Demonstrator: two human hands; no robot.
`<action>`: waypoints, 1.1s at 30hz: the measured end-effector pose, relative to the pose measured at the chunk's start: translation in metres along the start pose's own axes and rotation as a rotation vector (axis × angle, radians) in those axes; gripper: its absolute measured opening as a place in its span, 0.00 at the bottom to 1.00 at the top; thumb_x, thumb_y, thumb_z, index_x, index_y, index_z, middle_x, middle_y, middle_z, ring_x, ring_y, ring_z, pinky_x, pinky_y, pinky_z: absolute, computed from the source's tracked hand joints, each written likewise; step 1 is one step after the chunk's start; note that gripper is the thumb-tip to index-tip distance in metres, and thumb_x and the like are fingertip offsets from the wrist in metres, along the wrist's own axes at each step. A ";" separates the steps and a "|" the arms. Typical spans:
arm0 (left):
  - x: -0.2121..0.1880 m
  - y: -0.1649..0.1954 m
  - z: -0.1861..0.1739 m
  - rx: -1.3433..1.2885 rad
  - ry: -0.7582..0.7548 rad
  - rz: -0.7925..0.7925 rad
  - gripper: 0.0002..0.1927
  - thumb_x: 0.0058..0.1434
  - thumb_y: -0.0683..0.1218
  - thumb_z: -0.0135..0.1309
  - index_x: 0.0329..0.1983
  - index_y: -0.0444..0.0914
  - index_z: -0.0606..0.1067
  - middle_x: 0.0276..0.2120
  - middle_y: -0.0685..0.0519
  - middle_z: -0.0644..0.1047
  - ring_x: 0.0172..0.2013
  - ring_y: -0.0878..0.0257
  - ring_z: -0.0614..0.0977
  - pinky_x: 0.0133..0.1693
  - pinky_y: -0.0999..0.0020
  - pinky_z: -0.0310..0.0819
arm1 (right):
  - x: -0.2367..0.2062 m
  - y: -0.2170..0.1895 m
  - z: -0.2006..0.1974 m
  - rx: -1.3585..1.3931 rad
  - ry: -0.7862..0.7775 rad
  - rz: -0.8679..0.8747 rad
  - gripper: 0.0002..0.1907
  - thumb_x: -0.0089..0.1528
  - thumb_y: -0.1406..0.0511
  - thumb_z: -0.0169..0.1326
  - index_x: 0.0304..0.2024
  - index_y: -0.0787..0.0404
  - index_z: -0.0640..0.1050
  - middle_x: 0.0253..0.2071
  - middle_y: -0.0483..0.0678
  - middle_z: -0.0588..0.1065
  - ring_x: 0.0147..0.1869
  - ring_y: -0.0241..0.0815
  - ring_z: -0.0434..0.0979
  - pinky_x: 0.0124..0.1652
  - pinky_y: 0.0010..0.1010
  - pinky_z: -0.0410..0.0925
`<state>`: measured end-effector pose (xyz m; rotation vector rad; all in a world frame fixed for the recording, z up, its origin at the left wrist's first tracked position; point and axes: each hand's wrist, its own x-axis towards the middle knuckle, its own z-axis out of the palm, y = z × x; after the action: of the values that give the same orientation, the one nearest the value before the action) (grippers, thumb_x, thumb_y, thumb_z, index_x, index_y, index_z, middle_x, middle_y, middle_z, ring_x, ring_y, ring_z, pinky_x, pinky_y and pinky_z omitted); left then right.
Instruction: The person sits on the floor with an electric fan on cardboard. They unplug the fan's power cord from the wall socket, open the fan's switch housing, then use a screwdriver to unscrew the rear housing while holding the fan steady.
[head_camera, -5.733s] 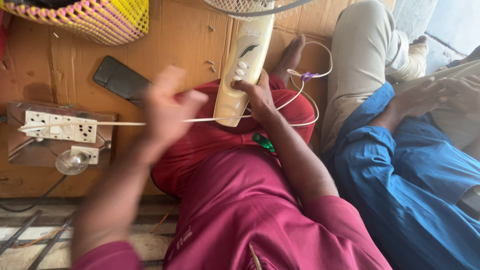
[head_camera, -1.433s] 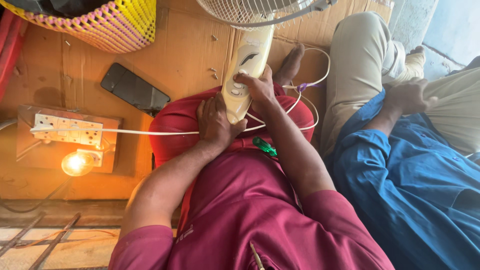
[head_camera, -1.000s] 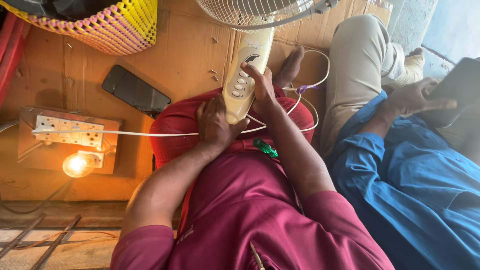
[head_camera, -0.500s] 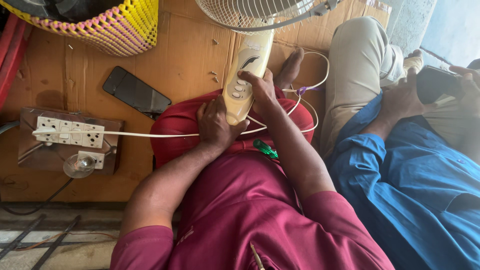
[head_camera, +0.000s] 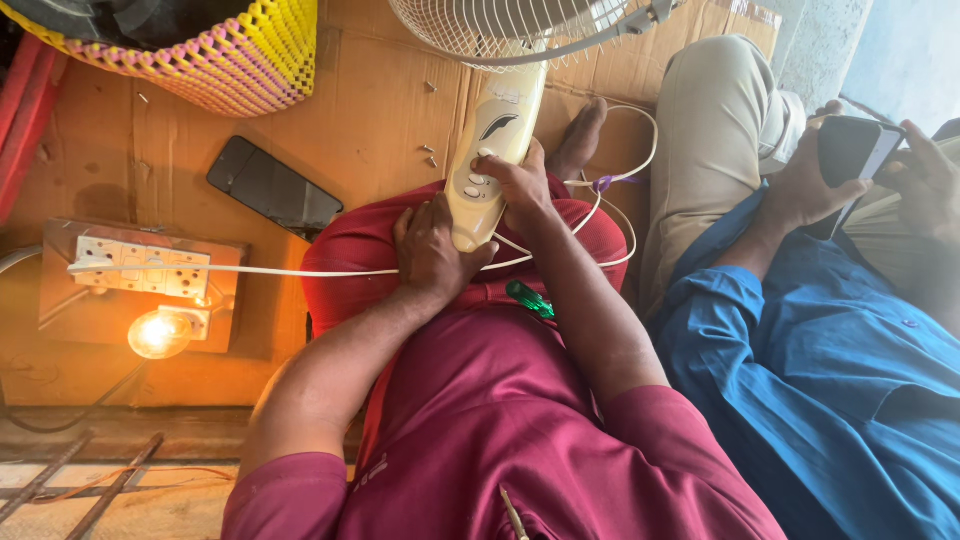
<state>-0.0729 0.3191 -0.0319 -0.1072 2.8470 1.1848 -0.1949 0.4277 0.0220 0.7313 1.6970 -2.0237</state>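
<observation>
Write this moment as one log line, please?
left hand: steadying fan base | right hand: on fan buttons | bulb: lit | screwdriver: on lap

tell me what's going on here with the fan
A seated person holds the cream plastic fan body on their lap: the right hand presses its buttons, the left hand steadies its base. The round bulb on the wooden socket board glows. Beside them, a person in a blue shirt holds a phone.

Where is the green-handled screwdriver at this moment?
In the head view, the green-handled screwdriver lies on the person's lap near the middle of the frame, just below the white cord and between the two forearms, close under the fan's cream control stem.
</observation>
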 end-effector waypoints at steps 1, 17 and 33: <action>0.000 0.000 0.000 -0.003 -0.001 -0.005 0.53 0.43 0.62 0.72 0.63 0.25 0.65 0.52 0.37 0.76 0.58 0.47 0.75 0.63 0.47 0.56 | 0.000 -0.001 0.000 0.017 -0.061 -0.015 0.37 0.52 0.73 0.64 0.60 0.69 0.62 0.44 0.56 0.75 0.44 0.50 0.81 0.43 0.44 0.79; 0.002 0.003 -0.001 -0.016 0.026 0.002 0.52 0.43 0.63 0.73 0.62 0.26 0.66 0.49 0.39 0.77 0.54 0.48 0.77 0.62 0.47 0.59 | -0.001 -0.013 0.007 0.013 0.131 0.101 0.42 0.50 0.69 0.64 0.63 0.65 0.58 0.47 0.59 0.73 0.46 0.53 0.80 0.42 0.47 0.79; 0.000 -0.003 0.005 -0.003 0.030 0.012 0.54 0.43 0.63 0.72 0.63 0.25 0.65 0.52 0.37 0.76 0.57 0.46 0.75 0.63 0.47 0.57 | -0.006 -0.003 -0.001 -0.078 -0.073 -0.049 0.45 0.45 0.77 0.64 0.61 0.64 0.58 0.48 0.56 0.72 0.50 0.52 0.79 0.46 0.44 0.78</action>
<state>-0.0721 0.3207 -0.0371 -0.1092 2.8755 1.1992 -0.1917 0.4287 0.0281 0.5886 1.7569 -1.9791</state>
